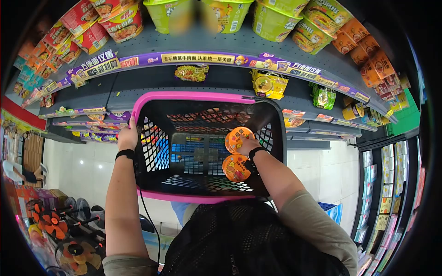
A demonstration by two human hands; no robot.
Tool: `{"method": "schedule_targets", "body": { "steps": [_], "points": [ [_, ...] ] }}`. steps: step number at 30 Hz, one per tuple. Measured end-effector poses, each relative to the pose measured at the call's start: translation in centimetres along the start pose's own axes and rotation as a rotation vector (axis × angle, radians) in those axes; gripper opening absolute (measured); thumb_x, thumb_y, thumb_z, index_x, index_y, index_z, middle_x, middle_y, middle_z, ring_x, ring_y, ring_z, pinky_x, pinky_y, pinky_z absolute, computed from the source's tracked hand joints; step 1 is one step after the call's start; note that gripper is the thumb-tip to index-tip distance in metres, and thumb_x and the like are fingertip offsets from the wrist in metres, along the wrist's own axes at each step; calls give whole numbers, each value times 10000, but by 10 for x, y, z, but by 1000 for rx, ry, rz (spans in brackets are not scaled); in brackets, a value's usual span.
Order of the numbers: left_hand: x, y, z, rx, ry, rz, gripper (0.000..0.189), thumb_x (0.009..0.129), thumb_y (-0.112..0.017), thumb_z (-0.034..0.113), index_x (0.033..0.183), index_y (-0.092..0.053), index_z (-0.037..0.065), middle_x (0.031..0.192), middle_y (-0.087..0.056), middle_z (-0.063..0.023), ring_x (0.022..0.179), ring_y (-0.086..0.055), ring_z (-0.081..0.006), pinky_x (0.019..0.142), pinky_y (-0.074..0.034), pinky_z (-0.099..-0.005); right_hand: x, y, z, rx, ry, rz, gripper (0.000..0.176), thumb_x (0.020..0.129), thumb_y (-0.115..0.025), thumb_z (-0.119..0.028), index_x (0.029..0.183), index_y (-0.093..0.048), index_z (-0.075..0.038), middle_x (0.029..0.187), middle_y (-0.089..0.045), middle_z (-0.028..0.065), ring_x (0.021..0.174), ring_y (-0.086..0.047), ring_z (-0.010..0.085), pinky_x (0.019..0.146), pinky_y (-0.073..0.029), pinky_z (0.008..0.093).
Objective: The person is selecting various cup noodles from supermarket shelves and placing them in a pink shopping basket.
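A black shopping basket (198, 96) with a pink rim and mesh walls is right in front of my body. At its left side, my left hand (128, 137) is closed around the pink rim. My right hand (250, 144) reaches inside near the right wall, its fingers closed on an orange-lidded instant noodle cup (237, 138). Part of that cup is covered by my fingers, and another orange edge shows just behind it. Just below, a second orange-lidded cup (236, 168) sits in the basket, close to my wrist.
Ahead stands a grey store shelf (216, 48) with green noodle tubs (274, 20) and red tubs (120, 25). Noodle packets (269, 84) lie on the tier below. Fans (76, 255) stand at lower left; a rack (386, 184) is on the right.
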State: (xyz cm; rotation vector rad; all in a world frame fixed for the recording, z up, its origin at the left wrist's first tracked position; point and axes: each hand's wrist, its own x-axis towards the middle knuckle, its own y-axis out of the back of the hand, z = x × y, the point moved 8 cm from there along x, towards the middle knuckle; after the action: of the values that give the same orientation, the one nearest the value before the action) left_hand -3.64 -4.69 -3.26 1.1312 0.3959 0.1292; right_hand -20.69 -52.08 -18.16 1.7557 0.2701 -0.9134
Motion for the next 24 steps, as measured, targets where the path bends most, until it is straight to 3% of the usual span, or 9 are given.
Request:
{"method": "schedule_targets", "body": {
  "steps": [1, 4, 5, 7, 13, 17, 22, 24],
  "points": [
    [-2, 2, 1, 1, 4, 22, 876, 928, -221, 680, 1189, -606, -63, 1203, -586, -302, 1176, -539, -414, 1001, -410, -455, 0, 6, -2, 11, 80, 71, 822, 834, -624, -447, 1509, -273, -137, 1473, -383, 201, 1269, -499, 314, 1063, -401, 379],
    [1, 0, -1, -25, -8, 22, 866, 931, -235, 671, 1178, -608, -70, 1189, -591, -307, 1172, -541, -416, 1001, -408, -456, -11, 35, -29, 25, 211, 24, 701, 856, -600, -388, 1403, -414, 7, 1305, -561, 213, 1212, -540, 318, 1005, -440, 381],
    [-1, 1, 0, -25, -15, 26, 873, 928, -239, 676, 1170, -610, -76, 1184, -589, -313, 1167, -544, -417, 999, -409, -457, -22, 52, -37, 141, 289, 133, 621, 857, -597, -420, 1291, -531, 20, 1251, -593, 222, 1163, -570, 332, 971, -456, 406],
    [4, -1, -3, 2, -20, 28, 886, 920, -243, 687, 1162, -613, -81, 1180, -590, -318, 1165, -546, -418, 998, -409, -459, -58, 92, -54, 221, 431, 354, 548, 861, -618, -395, 1206, -586, 30, 1172, -633, 223, 1103, -605, 337, 934, -477, 409],
    [-5, 6, 2, 13, 13, 24, 924, 913, -244, 699, 1151, -604, -118, 1158, -592, -335, 1150, -557, -424, 989, -420, -463, -135, 168, -34, 582, 533, 485, 459, 848, -687, -308, 1179, -606, -2, 1020, -681, 190, 919, -669, 311, 797, -519, 366],
    [2, 1, -2, 17, -11, 25, 918, 919, -237, 692, 1163, -599, -115, 1178, -578, -342, 1179, -538, -422, 1010, -403, -462, -171, 199, 15, 641, 510, 751, 385, 851, -693, -240, 1126, -621, 20, 987, -694, 166, 875, -684, 260, 767, -536, 339],
    [10, -3, -8, 19, -13, 79, 907, 928, -217, 679, 1152, -609, -107, 1188, -573, -343, 1188, -531, -421, 1014, -398, -464, -230, 249, 67, 915, 539, 1005, 249, 878, -678, -154, 1071, -637, -3, 873, -681, 58, 775, -631, 115, 707, -516, 278],
    [9, -8, -6, 39, 12, -85, 930, 913, -219, 702, 1271, -512, -105, 1225, -550, -345, 1205, -516, -429, 1025, -390, -460, -262, 281, 77, 947, 589, 1119, 243, 899, -664, -151, 1101, -628, -21, 862, -657, 22, 778, -604, 91, 709, -499, 260]
  ]
}}
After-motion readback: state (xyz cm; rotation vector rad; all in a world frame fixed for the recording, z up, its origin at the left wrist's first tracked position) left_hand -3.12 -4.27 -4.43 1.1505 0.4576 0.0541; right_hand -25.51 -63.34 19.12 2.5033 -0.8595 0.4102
